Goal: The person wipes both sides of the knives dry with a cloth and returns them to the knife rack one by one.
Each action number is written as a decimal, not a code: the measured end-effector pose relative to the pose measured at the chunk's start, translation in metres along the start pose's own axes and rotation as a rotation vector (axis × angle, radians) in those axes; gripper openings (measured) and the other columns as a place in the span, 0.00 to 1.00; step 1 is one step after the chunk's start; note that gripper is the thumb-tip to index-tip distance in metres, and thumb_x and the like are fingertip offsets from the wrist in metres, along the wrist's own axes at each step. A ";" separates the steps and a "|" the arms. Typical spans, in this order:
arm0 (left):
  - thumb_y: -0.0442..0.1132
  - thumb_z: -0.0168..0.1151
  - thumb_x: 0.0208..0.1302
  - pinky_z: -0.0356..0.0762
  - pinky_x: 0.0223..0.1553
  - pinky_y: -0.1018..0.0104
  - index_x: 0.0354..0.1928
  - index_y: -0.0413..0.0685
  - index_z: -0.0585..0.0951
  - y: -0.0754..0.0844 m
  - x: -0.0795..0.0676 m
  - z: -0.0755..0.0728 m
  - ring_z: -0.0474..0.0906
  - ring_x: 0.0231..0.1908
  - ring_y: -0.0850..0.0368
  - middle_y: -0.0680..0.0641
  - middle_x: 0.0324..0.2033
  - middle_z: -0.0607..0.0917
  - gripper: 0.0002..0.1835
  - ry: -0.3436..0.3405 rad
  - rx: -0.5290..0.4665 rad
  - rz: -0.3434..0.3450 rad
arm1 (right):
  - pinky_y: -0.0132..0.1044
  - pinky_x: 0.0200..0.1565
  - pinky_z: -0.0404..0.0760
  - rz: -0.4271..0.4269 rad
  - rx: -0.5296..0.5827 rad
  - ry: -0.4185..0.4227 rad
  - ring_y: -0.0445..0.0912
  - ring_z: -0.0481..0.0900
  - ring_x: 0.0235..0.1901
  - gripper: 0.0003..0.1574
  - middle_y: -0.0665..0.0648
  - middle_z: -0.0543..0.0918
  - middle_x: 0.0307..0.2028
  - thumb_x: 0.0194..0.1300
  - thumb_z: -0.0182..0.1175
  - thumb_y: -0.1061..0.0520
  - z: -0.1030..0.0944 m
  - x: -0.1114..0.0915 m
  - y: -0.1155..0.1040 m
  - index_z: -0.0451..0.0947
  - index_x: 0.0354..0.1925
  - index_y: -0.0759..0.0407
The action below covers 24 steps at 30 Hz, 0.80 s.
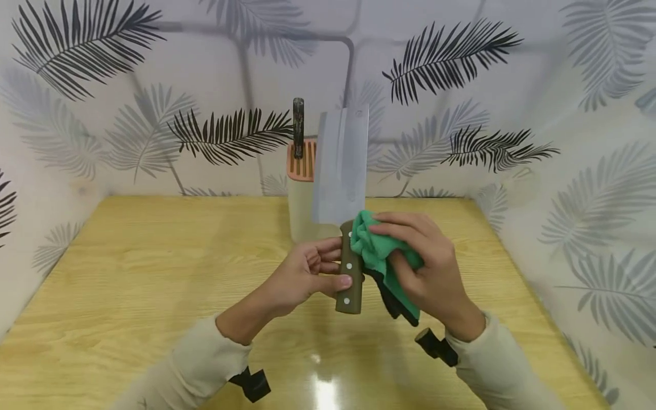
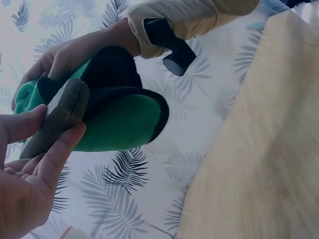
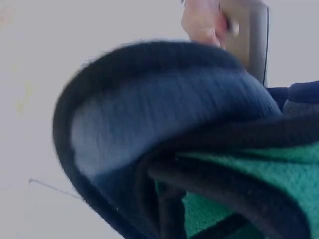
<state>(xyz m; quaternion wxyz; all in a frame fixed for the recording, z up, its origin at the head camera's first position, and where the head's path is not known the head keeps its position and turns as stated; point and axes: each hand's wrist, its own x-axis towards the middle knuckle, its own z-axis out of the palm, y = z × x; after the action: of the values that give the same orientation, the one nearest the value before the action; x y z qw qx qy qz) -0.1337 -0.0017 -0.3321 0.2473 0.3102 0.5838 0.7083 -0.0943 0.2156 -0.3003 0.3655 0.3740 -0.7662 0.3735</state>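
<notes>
A cleaver with a broad steel blade [image 1: 340, 165] and a brown riveted handle [image 1: 348, 290] is held upright above the table. My left hand [image 1: 302, 270] grips the handle, thumb on its front and fingers behind. A green cloth with dark edging [image 1: 379, 247] is bunched in my right hand [image 1: 430, 262], which presses it against the top of the handle near the blade. In the left wrist view the handle's butt end [image 2: 75, 99] shows between thumb and fingers. The cloth [image 3: 239, 199] fills much of the right wrist view, hiding most of the right hand there.
Behind the cleaver stands a cream knife block [image 1: 302, 210] with an orange slotted top. A black-handled knife [image 1: 298, 128] sticks up from it. The wooden table [image 1: 154, 256] meets leaf-patterned walls at the back and sides.
</notes>
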 end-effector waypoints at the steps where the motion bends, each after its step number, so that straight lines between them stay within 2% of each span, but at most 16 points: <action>1: 0.23 0.60 0.66 0.88 0.41 0.65 0.74 0.32 0.58 -0.001 -0.001 0.000 0.84 0.51 0.58 0.25 0.66 0.70 0.36 0.000 0.004 -0.002 | 0.31 0.60 0.76 -0.005 0.007 -0.005 0.50 0.81 0.52 0.18 0.63 0.85 0.50 0.64 0.55 0.72 0.002 -0.001 0.000 0.85 0.48 0.63; 6: 0.24 0.61 0.65 0.87 0.44 0.69 0.73 0.29 0.60 0.000 -0.005 -0.006 0.83 0.51 0.59 0.25 0.64 0.72 0.35 0.044 0.079 0.028 | 0.32 0.56 0.79 -0.103 0.050 -0.088 0.51 0.81 0.47 0.16 0.60 0.86 0.49 0.75 0.51 0.62 0.012 -0.016 -0.011 0.85 0.48 0.60; 10: 0.27 0.62 0.67 0.86 0.45 0.68 0.71 0.32 0.65 0.003 -0.002 -0.010 0.84 0.54 0.48 0.27 0.61 0.77 0.32 0.059 0.157 0.075 | 0.32 0.47 0.83 -0.207 0.054 -0.173 0.49 0.80 0.44 0.17 0.59 0.87 0.47 0.75 0.48 0.62 0.012 -0.024 -0.019 0.85 0.49 0.58; 12: 0.27 0.61 0.67 0.87 0.43 0.67 0.70 0.33 0.67 0.005 -0.001 -0.009 0.83 0.55 0.43 0.29 0.59 0.80 0.30 0.063 0.197 0.095 | 0.32 0.46 0.84 -0.219 0.036 -0.198 0.48 0.81 0.44 0.18 0.59 0.86 0.47 0.74 0.48 0.62 0.009 -0.023 -0.021 0.85 0.49 0.59; 15: 0.25 0.61 0.67 0.87 0.44 0.67 0.70 0.33 0.67 0.005 0.001 -0.005 0.83 0.53 0.41 0.30 0.58 0.80 0.30 0.044 0.279 0.109 | 0.30 0.50 0.83 -0.186 -0.037 -0.166 0.50 0.82 0.44 0.18 0.60 0.86 0.47 0.73 0.48 0.64 0.005 -0.014 -0.019 0.85 0.49 0.61; 17: 0.25 0.61 0.66 0.87 0.43 0.67 0.71 0.35 0.66 0.004 0.002 0.000 0.84 0.52 0.42 0.32 0.60 0.79 0.32 0.031 0.319 0.091 | 0.32 0.52 0.82 -0.150 -0.101 -0.121 0.52 0.83 0.44 0.18 0.61 0.86 0.48 0.69 0.50 0.67 0.002 -0.005 -0.016 0.85 0.49 0.62; 21: 0.25 0.62 0.65 0.89 0.36 0.65 0.71 0.39 0.68 0.002 0.000 0.010 0.84 0.50 0.45 0.36 0.59 0.80 0.32 0.020 0.394 0.048 | 0.40 0.46 0.83 -0.104 -0.249 -0.030 0.55 0.83 0.41 0.21 0.62 0.87 0.47 0.59 0.57 0.73 0.001 0.013 -0.011 0.86 0.48 0.63; 24: 0.26 0.64 0.64 0.88 0.33 0.66 0.68 0.41 0.71 0.003 -0.003 0.015 0.85 0.48 0.48 0.38 0.56 0.82 0.30 0.048 0.440 0.040 | 0.45 0.45 0.84 -0.072 -0.333 0.012 0.56 0.83 0.41 0.20 0.61 0.88 0.46 0.58 0.59 0.74 0.004 0.021 -0.011 0.86 0.47 0.63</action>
<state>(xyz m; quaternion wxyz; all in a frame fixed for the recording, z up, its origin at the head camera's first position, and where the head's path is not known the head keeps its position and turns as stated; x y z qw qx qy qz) -0.1210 0.0057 -0.3275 0.1454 0.3512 0.7236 0.5761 -0.0958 0.2008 -0.2813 0.4402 0.3335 -0.8012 0.2303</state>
